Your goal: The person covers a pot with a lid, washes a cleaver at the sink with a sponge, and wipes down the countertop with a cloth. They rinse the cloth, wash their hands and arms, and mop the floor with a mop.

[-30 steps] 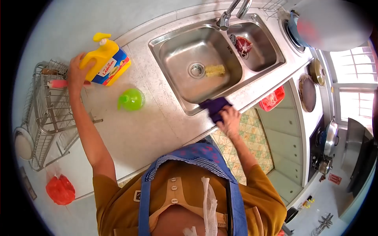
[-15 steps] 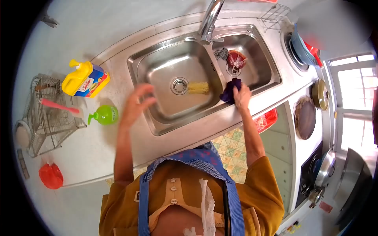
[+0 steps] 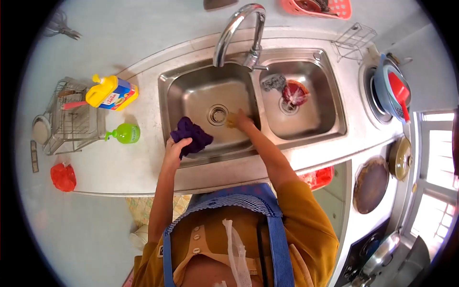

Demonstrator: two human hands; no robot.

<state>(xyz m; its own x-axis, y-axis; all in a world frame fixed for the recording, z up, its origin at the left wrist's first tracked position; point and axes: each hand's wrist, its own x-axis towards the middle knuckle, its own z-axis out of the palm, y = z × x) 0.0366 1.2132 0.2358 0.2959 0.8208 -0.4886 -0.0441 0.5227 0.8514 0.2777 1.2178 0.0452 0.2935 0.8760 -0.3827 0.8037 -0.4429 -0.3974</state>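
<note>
My left hand (image 3: 174,151) is closed on a crumpled dark purple cloth (image 3: 192,136), held over the near left rim of the large left basin (image 3: 201,91). Down in that basin, my right hand (image 3: 244,121) grips a yellow scrubbing cloth (image 3: 231,120) just right of the drain (image 3: 218,115); the fingers partly hide it. The small right basin (image 3: 313,115) holds a grey scouring pad (image 3: 273,82) and a red item in clear plastic (image 3: 295,93).
A chrome faucet (image 3: 239,24) arches over the sink. On the left counter stand a yellow detergent jug (image 3: 113,93), a green pump bottle (image 3: 126,133) and a wire rack (image 3: 79,119). Blue and red basins (image 3: 389,91) are stacked at the right.
The purple cloth has passed from my right hand to my left, moving from the small basin's edge to the large basin's left side. My right hand has reached onto the yellow scrubbing cloth.
</note>
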